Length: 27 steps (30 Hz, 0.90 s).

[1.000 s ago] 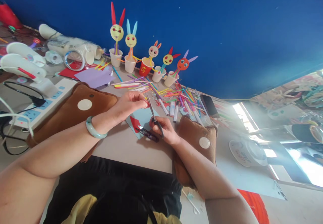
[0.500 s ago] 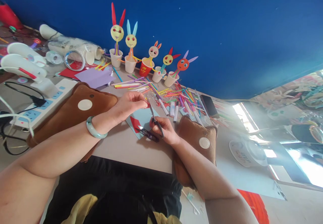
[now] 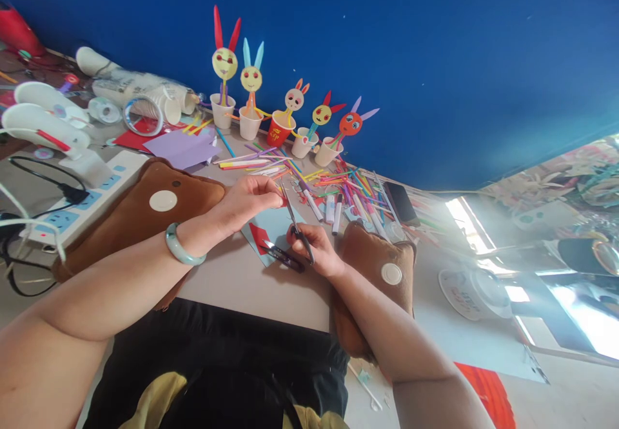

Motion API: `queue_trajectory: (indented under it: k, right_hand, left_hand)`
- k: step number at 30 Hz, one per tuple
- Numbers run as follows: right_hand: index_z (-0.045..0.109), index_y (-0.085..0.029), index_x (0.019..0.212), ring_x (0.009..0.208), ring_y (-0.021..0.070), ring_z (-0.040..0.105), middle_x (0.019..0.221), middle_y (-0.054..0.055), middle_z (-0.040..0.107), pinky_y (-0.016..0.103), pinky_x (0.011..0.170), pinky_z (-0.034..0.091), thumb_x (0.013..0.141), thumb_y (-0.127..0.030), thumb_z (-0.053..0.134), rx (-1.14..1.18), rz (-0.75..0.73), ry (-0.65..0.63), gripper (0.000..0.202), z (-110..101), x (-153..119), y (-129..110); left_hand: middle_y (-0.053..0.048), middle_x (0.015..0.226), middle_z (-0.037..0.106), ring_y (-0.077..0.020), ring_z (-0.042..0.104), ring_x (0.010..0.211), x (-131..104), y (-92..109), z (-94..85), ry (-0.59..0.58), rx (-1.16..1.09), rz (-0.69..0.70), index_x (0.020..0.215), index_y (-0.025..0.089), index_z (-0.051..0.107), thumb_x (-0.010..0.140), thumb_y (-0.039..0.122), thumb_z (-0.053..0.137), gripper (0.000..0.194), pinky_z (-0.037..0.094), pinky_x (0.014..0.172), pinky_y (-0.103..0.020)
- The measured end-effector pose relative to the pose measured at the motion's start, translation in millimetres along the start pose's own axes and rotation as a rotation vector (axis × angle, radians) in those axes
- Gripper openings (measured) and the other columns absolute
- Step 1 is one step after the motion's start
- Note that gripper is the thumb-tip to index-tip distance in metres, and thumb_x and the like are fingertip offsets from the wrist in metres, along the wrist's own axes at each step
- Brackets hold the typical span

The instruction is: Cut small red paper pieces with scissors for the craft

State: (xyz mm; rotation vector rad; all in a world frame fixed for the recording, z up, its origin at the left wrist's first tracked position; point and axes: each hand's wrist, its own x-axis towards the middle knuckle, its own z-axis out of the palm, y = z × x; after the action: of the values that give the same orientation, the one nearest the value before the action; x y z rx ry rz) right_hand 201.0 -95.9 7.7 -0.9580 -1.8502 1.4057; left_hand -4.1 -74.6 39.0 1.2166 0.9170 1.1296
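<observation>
So the scissors [image 3: 294,224] were in the right hand [image 3: 319,248], fingers wrapped around the handle end; their long axis ran away from the body and a bit to the left, tips out toward the far side of the table [image 3: 227,287]; the left hand [image 3: 246,200] was just left of those tips, thumb and fingers pinched narrow, though whatever it had in there was too small for me to make out; couldn't tell if the blades touched it either; so right hand at the handles, left nearer the points; below them, a second black-handled pair [image 3: 285,259] lay by some red paper [image 3: 258,239] on a pale blue sheet [image 3: 273,224].
</observation>
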Motion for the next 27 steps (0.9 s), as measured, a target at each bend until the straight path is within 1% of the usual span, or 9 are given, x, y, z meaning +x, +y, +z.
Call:
queue_trajectory:
  k: [8,18,22,24,27]
  right_hand:
    - [0.052,-0.017,0.063,0.058,0.0107,0.036,0.06,-0.003,0.043,0.026,0.055,0.029,0.074,-0.065,0.067,0.008,-0.003,-0.007,0.051,-0.5,-0.2,-0.7]
    - [0.051,-0.017,0.061,0.057,0.01,0.034,0.058,-0.004,0.042,0.026,0.054,0.028,0.072,-0.068,0.067,0.0,0.02,0.016,0.054,0.4,1.1,1.6]
    - [0.051,-0.019,0.062,0.056,0.0112,0.031,0.057,-0.003,0.039,0.027,0.053,0.025,0.074,-0.072,0.062,0.025,0.043,0.064,0.056,0.6,1.3,6.1]
    - [0.05,-0.02,0.061,0.058,0.013,0.035,0.059,-0.001,0.04,0.028,0.054,0.028,0.075,-0.075,0.058,0.042,0.012,0.11,0.058,0.8,1.7,9.6]
    - [0.05,-0.021,0.061,0.061,0.0149,0.04,0.064,0.002,0.048,0.03,0.057,0.034,0.077,-0.077,0.052,0.067,-0.031,0.158,0.059,1.6,2.6,13.2]
  left_hand:
    - [0.0,0.067,0.063,-0.0131,0.057,0.069,0.2,0.5,-0.1,-0.004,0.003,-0.001,0.065,0.017,0.062,0.067,0.024,0.067,0.009,0.045,0.064,-0.025]
    - [0.0,0.067,0.063,-0.0129,0.057,0.068,-0.5,2.8,0.8,0.006,-0.018,-0.004,0.064,0.017,0.063,0.067,0.024,0.068,0.01,0.045,0.066,-0.025]
    - [0.001,0.068,0.065,-0.0134,0.057,0.068,-0.9,2.5,1.8,0.03,-0.007,-0.035,0.065,0.017,0.064,0.069,0.027,0.068,0.012,0.045,0.067,-0.027]
    - [0.0,0.069,0.066,-0.0145,0.058,0.07,-0.5,1.3,2.0,0.045,0.008,-0.044,0.067,0.017,0.066,0.071,0.029,0.067,0.013,0.045,0.069,-0.028]
    - [-0.001,0.073,0.069,-0.0161,0.061,0.076,1.0,-0.7,1.5,0.051,0.035,-0.031,0.068,0.017,0.069,0.073,0.032,0.066,0.016,0.045,0.076,-0.029]
